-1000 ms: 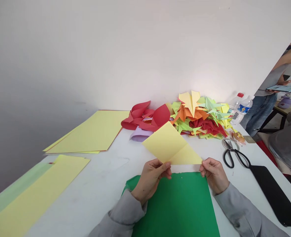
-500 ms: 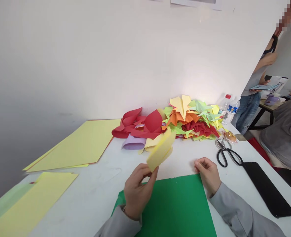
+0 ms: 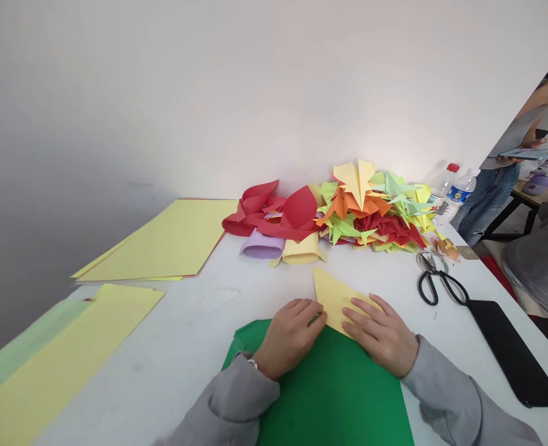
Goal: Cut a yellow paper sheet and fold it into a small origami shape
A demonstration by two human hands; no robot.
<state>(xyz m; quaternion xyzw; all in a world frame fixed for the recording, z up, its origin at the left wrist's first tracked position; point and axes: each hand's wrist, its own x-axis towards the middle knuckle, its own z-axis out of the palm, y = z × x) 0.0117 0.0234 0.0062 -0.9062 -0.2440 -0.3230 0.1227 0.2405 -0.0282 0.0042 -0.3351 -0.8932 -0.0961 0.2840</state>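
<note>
A folded piece of yellow paper (image 3: 330, 296) lies partly on the white table and partly over the top edge of a green sheet (image 3: 334, 396). My left hand (image 3: 289, 337) pinches its near left corner between thumb and fingers. Across its right part, my right hand (image 3: 382, 334) rests flat with the fingers spread. The green sheet lies beneath my wrists, its far left corner bent.
Folded paper shapes (image 3: 367, 210) and curled red paper (image 3: 297, 214) are heaped against the wall. Yellow sheets (image 3: 162, 241) lie at left. Black-handled scissors (image 3: 436, 279), a long black flat object (image 3: 511, 353) and bottles (image 3: 457, 198) sit at right. A person (image 3: 525, 136) stands beyond.
The yellow paper has come down from the air onto the table and green sheet. My right hand has moved left and spread flat on it. The view has shifted slightly left.
</note>
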